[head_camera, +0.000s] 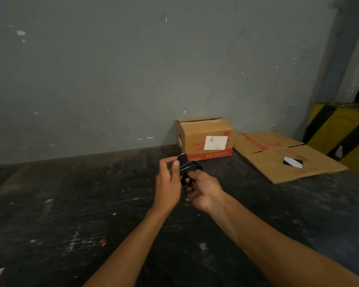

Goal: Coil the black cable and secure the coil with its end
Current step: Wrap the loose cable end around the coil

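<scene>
Right hand (203, 189) has the grip closed around the black cable (190, 167), which is already bunched into a small tight coil held up in the air between both hands, above the dark surface (71, 204). Left hand (168, 183) is pinching what looks like the loose end between thumb and fingers, just beside the coil. Looks like the wrap-off stage to me. Best bet: keep the right grip firm so the loops don't spring, pull the end snug around the middle, then tuck it under a turn. Cardboard box (205, 137) sits behind, well clear.
</scene>
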{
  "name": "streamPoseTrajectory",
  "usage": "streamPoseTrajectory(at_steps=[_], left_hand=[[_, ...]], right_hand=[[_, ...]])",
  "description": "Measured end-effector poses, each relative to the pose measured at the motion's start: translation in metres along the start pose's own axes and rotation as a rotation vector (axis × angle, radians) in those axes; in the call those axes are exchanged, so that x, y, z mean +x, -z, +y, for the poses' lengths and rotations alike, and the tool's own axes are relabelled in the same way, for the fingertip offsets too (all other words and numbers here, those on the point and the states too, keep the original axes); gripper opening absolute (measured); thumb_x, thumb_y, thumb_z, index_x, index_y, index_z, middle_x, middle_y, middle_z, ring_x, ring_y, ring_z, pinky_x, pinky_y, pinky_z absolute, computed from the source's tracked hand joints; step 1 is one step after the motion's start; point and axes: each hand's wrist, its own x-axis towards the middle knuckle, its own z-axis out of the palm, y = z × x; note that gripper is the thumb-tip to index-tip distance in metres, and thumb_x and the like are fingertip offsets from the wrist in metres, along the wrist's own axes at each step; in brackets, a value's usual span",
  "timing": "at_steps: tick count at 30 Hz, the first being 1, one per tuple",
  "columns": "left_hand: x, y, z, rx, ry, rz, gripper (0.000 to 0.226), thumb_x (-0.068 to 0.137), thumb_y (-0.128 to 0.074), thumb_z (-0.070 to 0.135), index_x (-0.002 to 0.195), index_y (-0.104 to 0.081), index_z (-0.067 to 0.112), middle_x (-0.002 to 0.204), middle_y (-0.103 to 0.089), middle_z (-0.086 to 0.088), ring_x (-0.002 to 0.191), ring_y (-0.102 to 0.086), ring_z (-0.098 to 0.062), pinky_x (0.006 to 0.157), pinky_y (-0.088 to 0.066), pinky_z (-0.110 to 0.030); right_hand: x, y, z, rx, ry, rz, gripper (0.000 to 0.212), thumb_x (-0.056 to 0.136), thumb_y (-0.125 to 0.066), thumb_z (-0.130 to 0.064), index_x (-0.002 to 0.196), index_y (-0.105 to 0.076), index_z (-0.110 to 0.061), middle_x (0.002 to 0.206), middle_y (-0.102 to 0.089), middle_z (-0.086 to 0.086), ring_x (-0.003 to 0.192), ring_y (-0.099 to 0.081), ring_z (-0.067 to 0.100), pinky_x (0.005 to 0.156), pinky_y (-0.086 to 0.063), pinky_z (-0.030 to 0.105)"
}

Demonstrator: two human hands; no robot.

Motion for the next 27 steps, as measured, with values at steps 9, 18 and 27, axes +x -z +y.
streamPoseTrajectory(at_steps=[9,18,27], left_hand=[[0.004,-0.006,0.001,-0.038,0.15,-0.057,0.018,0.1,-0.043,0.035,0.102,-0.059,0.026,0.093,-0.068,0.004,0.082,-0.067,-0.002,0.077,-0.057,-0.032],[0.003,-0.002,0.003,0.169,-0.003,0.047,0.02,0.099,-0.048,0.026,0.081,-0.05,0.019,0.067,-0.054,0.007,0.059,-0.054,0.007,0.051,-0.041,-0.01],[0.002,-0.001,0.008,0.307,-0.072,-0.014,0.014,0.098,-0.051,0.023,0.086,-0.05,0.017,0.063,-0.055,0.008,0.056,-0.055,0.001,0.047,-0.042,-0.017]], right_hand=[[0.002,0.009,-0.01,-0.099,0.049,-0.042,0.024,0.094,-0.048,-0.004,0.08,-0.065,-0.014,0.062,-0.065,-0.002,0.053,-0.049,0.007,0.049,-0.038,0.021],[-0.006,0.009,-0.016,-0.389,0.069,-0.1,0.014,0.094,-0.052,-0.003,0.087,-0.064,-0.005,0.071,-0.061,0.005,0.059,-0.049,0.01,0.057,-0.039,0.022],[-0.011,0.02,-0.01,-0.699,0.292,0.019,0.012,0.091,-0.063,-0.015,0.094,-0.068,-0.004,0.073,-0.068,0.006,0.064,-0.057,0.016,0.063,-0.049,0.031]])
